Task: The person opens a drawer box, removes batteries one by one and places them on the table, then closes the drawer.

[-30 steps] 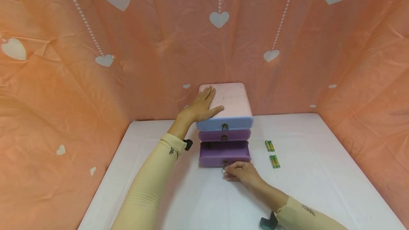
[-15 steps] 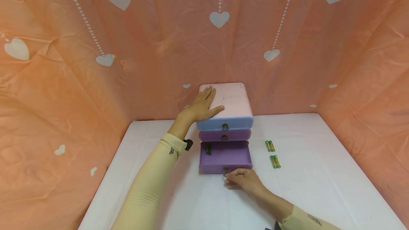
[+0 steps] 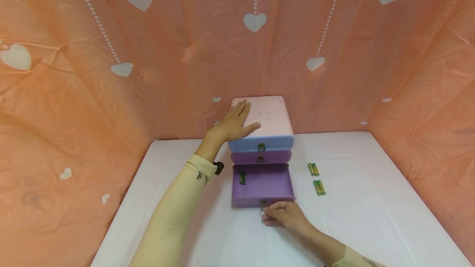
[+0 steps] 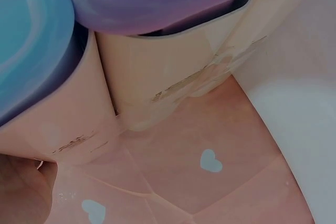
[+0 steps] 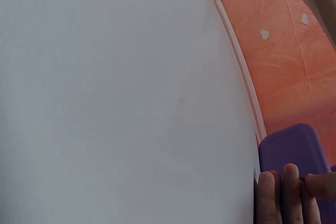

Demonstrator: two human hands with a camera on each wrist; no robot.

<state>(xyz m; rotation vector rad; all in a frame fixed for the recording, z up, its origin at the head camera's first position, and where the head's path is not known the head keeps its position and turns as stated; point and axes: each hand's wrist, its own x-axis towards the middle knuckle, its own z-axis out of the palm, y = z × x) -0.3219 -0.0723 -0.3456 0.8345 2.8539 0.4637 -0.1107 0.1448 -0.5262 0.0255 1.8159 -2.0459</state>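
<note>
A small drawer cabinet (image 3: 269, 114) with a pink top stands at the back middle of the table. My left hand (image 3: 235, 123) lies flat on its top, fingers spread. The bottom purple drawer (image 3: 265, 188) is pulled out, and dark green batteries (image 3: 243, 178) lie in its left part. At the drawer's front, my right hand (image 3: 285, 216) pinches the ring pull (image 3: 264, 206) between thumb and fingers. The right wrist view shows those fingers against the purple drawer front (image 5: 291, 150). Above, the blue drawer (image 3: 241, 144) and the middle purple drawer (image 3: 243, 158) are closed.
Two pairs of green and yellow batteries, a back pair (image 3: 313, 169) and a front pair (image 3: 319, 187), lie right of the cabinet on the white table (image 3: 352, 201). An orange curtain (image 3: 193, 65) with white hearts hangs behind and at both sides.
The bottom drawer has slid further out toward me with my right hand on its ring. Batteries inside it have come into view. My left hand has stayed in place.
</note>
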